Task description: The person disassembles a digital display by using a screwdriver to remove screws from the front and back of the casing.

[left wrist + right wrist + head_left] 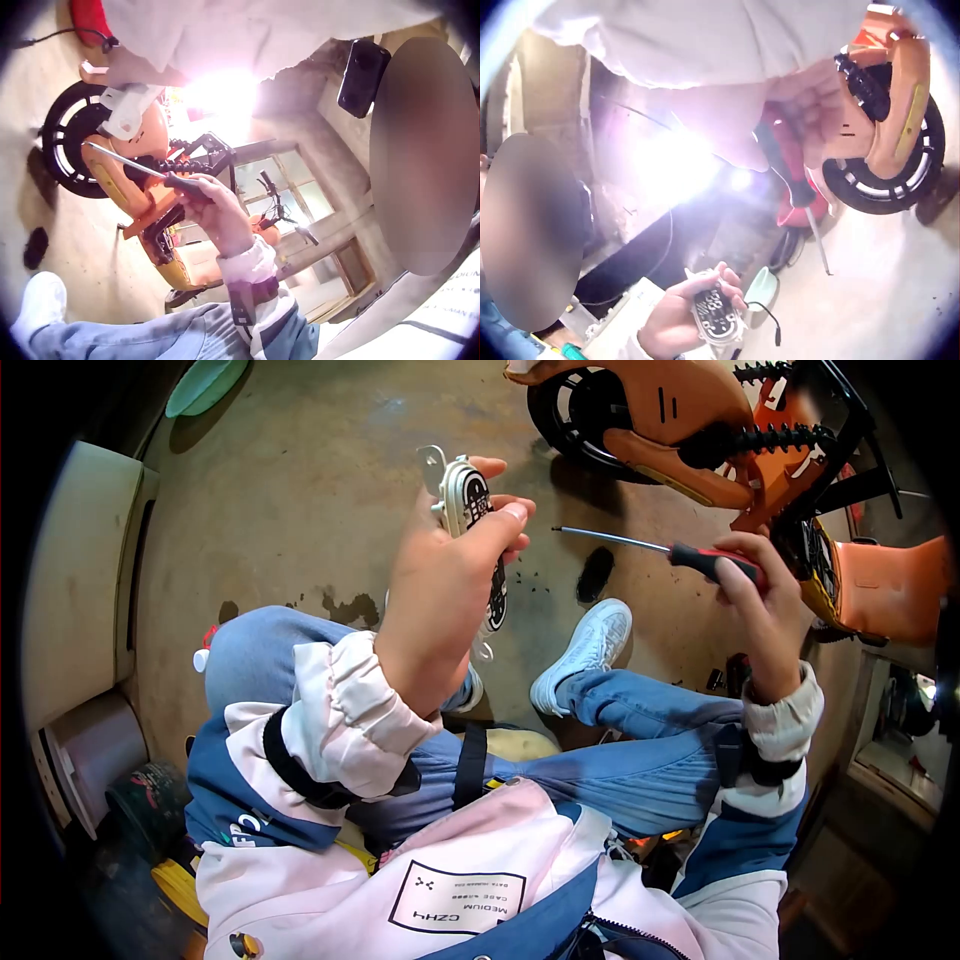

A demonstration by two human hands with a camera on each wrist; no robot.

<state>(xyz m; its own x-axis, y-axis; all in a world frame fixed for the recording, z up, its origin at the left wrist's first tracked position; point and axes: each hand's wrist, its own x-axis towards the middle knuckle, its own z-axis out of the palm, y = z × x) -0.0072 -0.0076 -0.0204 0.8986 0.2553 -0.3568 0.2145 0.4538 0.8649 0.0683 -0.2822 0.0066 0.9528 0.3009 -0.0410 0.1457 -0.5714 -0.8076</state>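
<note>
My left hand [440, 585] grips an oval digital instrument display [466, 495] with a white housing and a black face, raised over the floor. The right wrist view shows this display [717, 313] face-on, with light segments and icons and a short black cable trailing from it. In my right hand [768, 592] is a screwdriver [700, 558] with a red and black handle, gripped by the handle. Its metal shaft points left toward the display, and the tip is apart from it.
An orange electric two-wheeler [690, 420] with black springs stands at the upper right. A pale green basin [205, 385] lies at the upper left, near a white cabinet [80, 580]. Dark stains mark the floor [300, 510]. My white shoe [590, 655] is below the screwdriver.
</note>
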